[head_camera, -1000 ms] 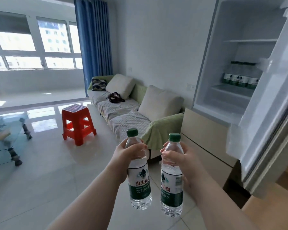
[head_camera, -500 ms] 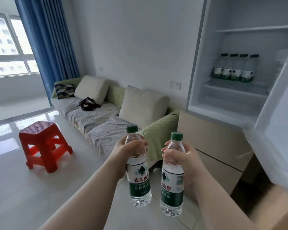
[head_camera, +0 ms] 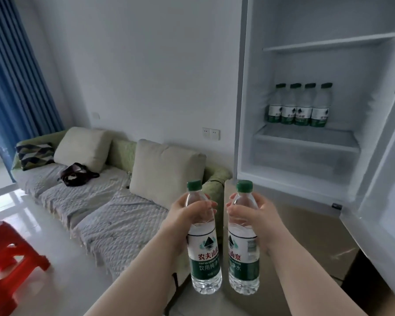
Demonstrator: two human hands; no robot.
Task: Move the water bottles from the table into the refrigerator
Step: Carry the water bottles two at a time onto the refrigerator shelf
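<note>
I hold two clear water bottles with green caps and green-white labels upright in front of me. My left hand [head_camera: 184, 216] grips the left bottle [head_camera: 204, 254] around its shoulder. My right hand [head_camera: 255, 215] grips the right bottle [head_camera: 243, 252] the same way. Both bottles hang below and left of the open refrigerator [head_camera: 246, 110]. Inside it, several matching bottles [head_camera: 298, 106] stand in a row at the back of a shelf [head_camera: 306, 139]. The table is out of view.
The refrigerator door [head_camera: 383, 179] stands open at the right. A beige lower drawer front [head_camera: 306, 229] sits below the compartment. A sofa [head_camera: 96, 201] with cushions lines the wall to the left, and a red stool [head_camera: 7, 258] stands on the floor at far left.
My view has swung right and closer to the refrigerator; the window has left the frame. Both bottles stay in my hands, held at the same height.
</note>
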